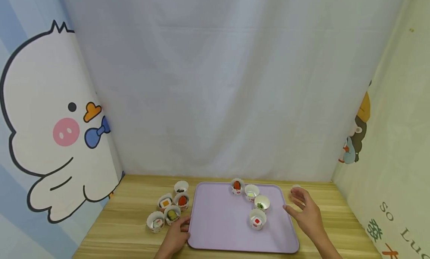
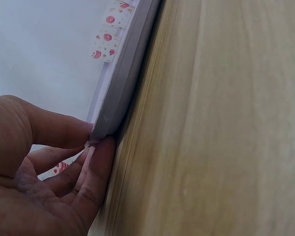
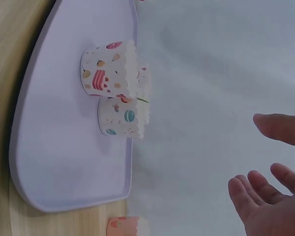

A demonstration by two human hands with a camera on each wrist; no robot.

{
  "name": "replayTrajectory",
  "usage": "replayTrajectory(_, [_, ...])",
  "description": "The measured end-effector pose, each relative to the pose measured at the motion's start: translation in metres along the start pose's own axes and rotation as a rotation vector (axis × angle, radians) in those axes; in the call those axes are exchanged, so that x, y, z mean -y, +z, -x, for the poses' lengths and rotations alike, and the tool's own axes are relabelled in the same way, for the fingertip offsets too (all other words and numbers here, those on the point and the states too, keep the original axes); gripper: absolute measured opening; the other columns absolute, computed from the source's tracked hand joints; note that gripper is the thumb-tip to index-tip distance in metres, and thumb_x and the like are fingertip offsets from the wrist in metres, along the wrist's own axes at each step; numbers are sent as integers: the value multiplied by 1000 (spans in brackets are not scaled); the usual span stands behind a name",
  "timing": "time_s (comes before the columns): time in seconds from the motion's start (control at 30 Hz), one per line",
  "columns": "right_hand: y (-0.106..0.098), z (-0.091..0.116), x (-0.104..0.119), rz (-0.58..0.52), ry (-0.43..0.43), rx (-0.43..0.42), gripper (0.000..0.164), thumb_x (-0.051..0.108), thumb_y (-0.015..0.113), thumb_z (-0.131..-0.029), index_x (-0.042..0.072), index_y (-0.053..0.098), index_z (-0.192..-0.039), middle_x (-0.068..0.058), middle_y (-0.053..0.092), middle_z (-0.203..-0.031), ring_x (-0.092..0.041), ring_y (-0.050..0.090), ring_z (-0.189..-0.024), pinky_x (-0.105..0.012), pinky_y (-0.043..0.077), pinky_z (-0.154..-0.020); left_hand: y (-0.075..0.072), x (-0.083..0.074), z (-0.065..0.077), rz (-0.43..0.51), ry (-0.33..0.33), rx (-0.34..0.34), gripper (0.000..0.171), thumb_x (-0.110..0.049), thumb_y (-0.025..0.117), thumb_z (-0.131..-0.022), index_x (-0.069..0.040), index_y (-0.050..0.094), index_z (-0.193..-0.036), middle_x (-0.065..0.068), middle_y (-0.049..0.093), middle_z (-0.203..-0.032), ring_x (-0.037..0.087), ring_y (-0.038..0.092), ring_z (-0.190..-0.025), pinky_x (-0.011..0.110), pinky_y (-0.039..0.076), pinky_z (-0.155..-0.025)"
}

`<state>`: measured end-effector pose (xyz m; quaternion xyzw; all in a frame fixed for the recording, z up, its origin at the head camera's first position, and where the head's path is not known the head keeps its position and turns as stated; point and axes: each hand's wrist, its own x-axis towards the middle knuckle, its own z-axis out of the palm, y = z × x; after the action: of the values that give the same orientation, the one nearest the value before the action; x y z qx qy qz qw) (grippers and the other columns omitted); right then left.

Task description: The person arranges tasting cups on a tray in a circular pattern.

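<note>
A lilac tray (image 1: 218, 225) lies on the wooden table. My left hand (image 1: 175, 236) pinches its left edge near the front corner, the rim (image 2: 110, 110) between thumb and fingers in the left wrist view. My right hand (image 1: 307, 216) hovers by the tray's right side, thumb and fingers apart, holding nothing. Several paper cups stand on the tray: one with a red piece (image 1: 237, 186), one with pale contents (image 1: 251, 193), one with green bits (image 1: 262, 203) and one with a white-and-red piece (image 1: 257, 220). Past my right fingertips stands a partly hidden pinkish cup (image 3: 122, 226).
Left of the tray several more patterned cups stand close together, among them one with an orange-and-white piece (image 1: 165, 202) and one with green pieces (image 1: 172, 215). A pale curtain (image 1: 215, 102) hangs behind the table (image 1: 114, 221); printed cloths flank both sides.
</note>
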<state>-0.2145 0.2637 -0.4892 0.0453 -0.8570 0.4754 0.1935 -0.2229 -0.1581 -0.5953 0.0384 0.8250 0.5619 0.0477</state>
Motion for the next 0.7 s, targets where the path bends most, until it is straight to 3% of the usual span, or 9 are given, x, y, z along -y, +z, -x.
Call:
replayTrajectory(0.17, [-13, -8, 1, 35, -7, 7, 62, 11, 78, -82, 1, 47, -134, -18, 57, -131, 21, 45, -104, -5, 46, -89, 0, 1, 0, 2, 11, 0, 60, 11, 59, -72, 16, 51, -131, 30, 62, -119, 32, 65, -97, 32, 57, -72])
replayTrajectory(0.3, [-23, -18, 4, 53, 13, 24, 64, 18, 77, -84, 2, 45, -137, -19, 54, -136, -7, 56, -116, -1, 42, -88, 0, 2, 0, 5, 15, -2, 59, 11, 59, -72, 16, 51, -130, 30, 62, -119, 31, 65, -97, 31, 57, -72])
replayTrajectory(0.4, [-29, -28, 3, 66, 24, 25, 64, 17, 75, -86, 0, 42, -139, -22, 52, -139, -34, 52, -124, 3, 38, -86, 0, 2, 0, 9, 18, -3, 59, 11, 59, -72, 16, 51, -130, 30, 61, -119, 31, 65, -97, 30, 57, -71])
replayTrajectory(0.47, [-33, -34, -1, 83, 46, 27, 65, 16, 74, -87, -1, 41, -140, -22, 51, -139, -38, 51, -126, 1, 40, -87, 0, 2, 0, 17, 19, -3, 60, 11, 58, -72, 17, 50, -130, 30, 61, -119, 32, 65, -98, 31, 57, -72])
replayTrajectory(0.57, [-38, -42, -9, 114, 100, 39, 66, 16, 73, -88, -2, 39, -142, -23, 50, -140, -39, 50, -127, -20, 50, -95, 0, 1, 0, 18, 15, -2, 59, 11, 59, -72, 16, 50, -131, 30, 61, -119, 32, 66, -98, 32, 58, -72])
replayTrajectory(0.7, [-41, -49, -22, 125, 173, 66, 69, 16, 71, -89, -3, 35, -144, -25, 47, -143, -41, 47, -130, -50, 43, -104, -1, 2, 0, 7, 8, 0, 59, 11, 59, -72, 16, 51, -130, 30, 62, -118, 32, 66, -97, 33, 58, -72])
